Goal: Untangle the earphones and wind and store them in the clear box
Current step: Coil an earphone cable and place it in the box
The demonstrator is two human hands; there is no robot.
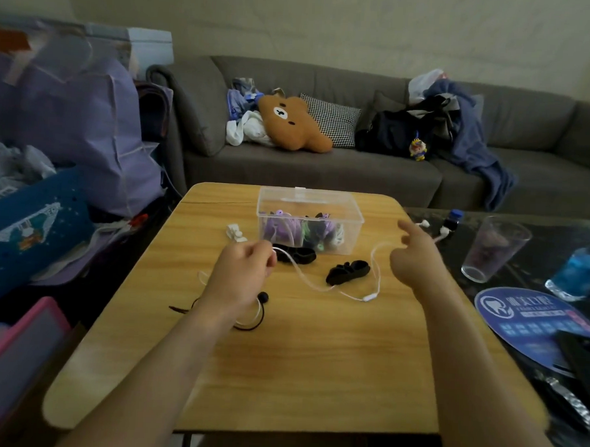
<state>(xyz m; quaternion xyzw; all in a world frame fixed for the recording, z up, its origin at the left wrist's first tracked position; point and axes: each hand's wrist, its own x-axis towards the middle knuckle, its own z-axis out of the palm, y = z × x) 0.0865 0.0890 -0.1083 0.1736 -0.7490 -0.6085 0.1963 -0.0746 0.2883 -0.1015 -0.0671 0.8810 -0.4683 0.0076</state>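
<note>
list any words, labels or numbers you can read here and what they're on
Nothing can be read for certain.
Round blue fan at the right: large white Chinese characters beside a tooth logo, too blurred to quote; the small rows beneath are too small.
Blue board at the left: a picture only, no text.
Clear box: no label visible.

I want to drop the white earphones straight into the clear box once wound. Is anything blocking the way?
Nothing visible does. The clear box stands open beyond the hands, holding other wound earphones, with room left. The white earphones hang between left hand and right hand.
</note>
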